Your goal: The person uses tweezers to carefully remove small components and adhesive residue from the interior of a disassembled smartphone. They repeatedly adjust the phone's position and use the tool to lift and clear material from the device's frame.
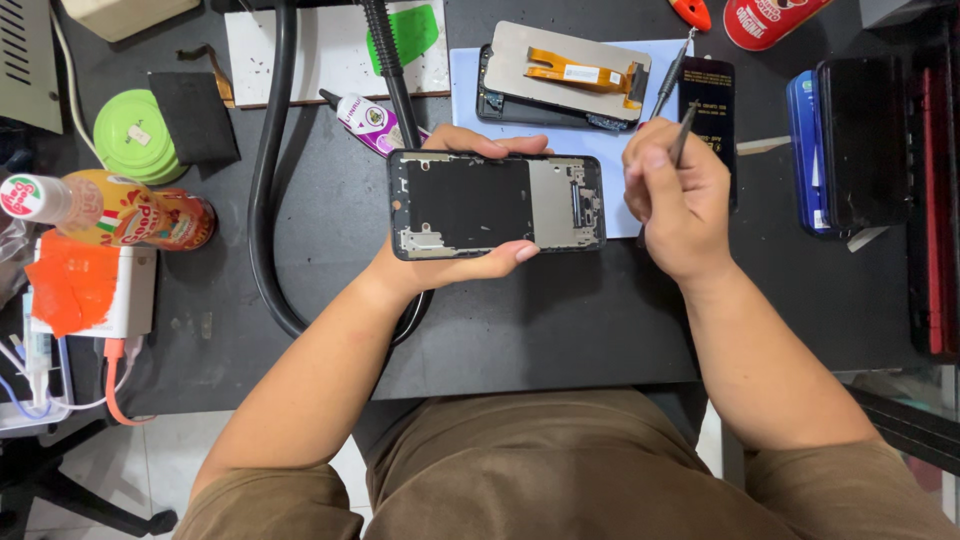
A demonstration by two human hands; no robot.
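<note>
My left hand holds an opened phone frame flat above the black table, thumb along its near edge and fingers curled over the far edge. The frame shows a black panel and grey metal parts. My right hand sits just right of the frame, closed around a thin dark tool whose end sticks up from the fist. Behind them a phone screen assembly with an orange flex cable lies on a pale blue mat.
A thick black hose loops across the table on the left. A glue tube, green round container, drink bottle, black phone, stacked phones and a screwdriver lie around. The table edge runs near my lap.
</note>
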